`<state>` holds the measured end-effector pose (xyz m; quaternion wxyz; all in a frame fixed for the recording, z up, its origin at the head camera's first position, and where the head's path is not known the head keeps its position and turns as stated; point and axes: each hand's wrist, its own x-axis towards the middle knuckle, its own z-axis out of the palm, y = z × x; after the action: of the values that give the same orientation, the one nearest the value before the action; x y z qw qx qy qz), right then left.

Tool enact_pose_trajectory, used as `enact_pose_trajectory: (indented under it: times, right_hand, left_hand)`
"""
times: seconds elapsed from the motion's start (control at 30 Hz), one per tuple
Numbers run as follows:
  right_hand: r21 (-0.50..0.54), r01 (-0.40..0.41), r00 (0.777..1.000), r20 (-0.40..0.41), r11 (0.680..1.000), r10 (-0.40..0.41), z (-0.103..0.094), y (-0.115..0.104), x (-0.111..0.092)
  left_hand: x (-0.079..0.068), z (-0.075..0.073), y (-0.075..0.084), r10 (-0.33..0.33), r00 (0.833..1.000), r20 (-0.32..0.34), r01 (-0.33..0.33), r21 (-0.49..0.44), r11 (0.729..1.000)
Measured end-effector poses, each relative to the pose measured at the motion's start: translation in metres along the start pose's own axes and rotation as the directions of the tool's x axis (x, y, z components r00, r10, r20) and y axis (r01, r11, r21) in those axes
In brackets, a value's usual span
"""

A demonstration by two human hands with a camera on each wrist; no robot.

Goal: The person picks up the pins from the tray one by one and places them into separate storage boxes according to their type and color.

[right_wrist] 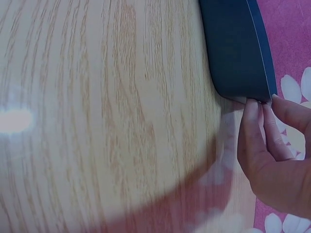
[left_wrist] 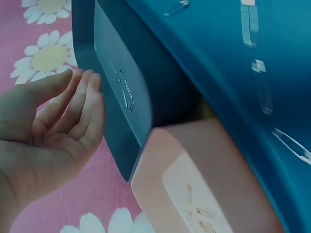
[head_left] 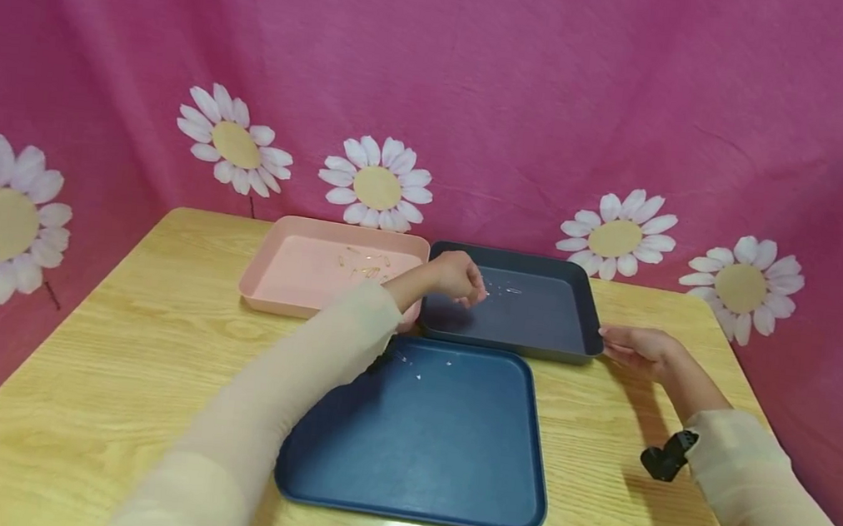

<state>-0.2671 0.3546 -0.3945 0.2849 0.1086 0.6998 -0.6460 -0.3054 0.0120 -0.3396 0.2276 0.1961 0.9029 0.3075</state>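
Note:
My left hand hovers over the dark grey tray, thumb and fingertips close together. Nothing shows between them in the left wrist view. Several small silver safety pins lie on that tray's floor. At its near right corner, my right hand holds the rim between thumb and fingertips; the right wrist view shows the fingers against the outer wall. Gold safety pins lie in the pink tray on the left. On the blue tray in front, a few silver safety pins lie near the far edge.
The trays stand on a light wooden table, the pink and grey ones side by side at the back, the blue one close before them. A pink cloth with white daisies hangs behind. A black device is on the right wrist.

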Motion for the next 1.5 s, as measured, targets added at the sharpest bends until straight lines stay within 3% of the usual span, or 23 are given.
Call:
enact_pose_trajectory:
  times: [0.23, 0.37, 0.5, 0.77, 0.93, 1.23, 1.5]
  right_hand:
    - [0.061, 0.004, 1.000, 0.011, 0.998, -0.005, 0.000, 0.002, -0.003]
    - [0.067, 0.006, 1.000, 0.021, 0.998, -0.007, 0.002, 0.002, -0.002]
    - [0.070, 0.006, 1.000, 0.028, 0.998, -0.008, 0.002, 0.001, 0.000]
    - [0.049, 0.002, 1.000, 0.028, 0.999, -0.003, 0.000, 0.003, 0.002]
    - [0.031, -0.004, 1.000, 0.020, 0.999, 0.004, 0.000, 0.001, 0.002]
    - [0.067, -0.011, 1.000, 0.015, 0.998, 0.010, 0.001, -0.001, 0.001]
    - [0.085, -0.005, 1.000, 0.030, 0.996, 0.003, 0.002, 0.000, 0.000]
  left_hand:
    - [-0.020, -0.005, -0.024, 0.046, 0.999, 0.003, -0.046, -0.050, 0.998]
    - [-0.039, -0.007, -0.032, 0.085, 0.995, -0.044, -0.085, 0.013, 0.996]
    - [-0.064, -0.006, -0.035, 0.069, 0.995, -0.074, -0.067, 0.032, 0.997]
    - [-0.097, 0.009, -0.050, 0.113, 0.988, -0.107, -0.094, 0.171, 0.981]
    - [-0.107, 0.019, -0.064, 0.082, 0.987, -0.139, -0.051, 0.211, 0.976]
    - [-0.117, 0.035, -0.080, 0.132, 0.970, -0.202, -0.042, 0.399, 0.916]
    - [-0.130, 0.048, -0.078, 0.178, 0.971, -0.161, -0.091, 0.441, 0.893]
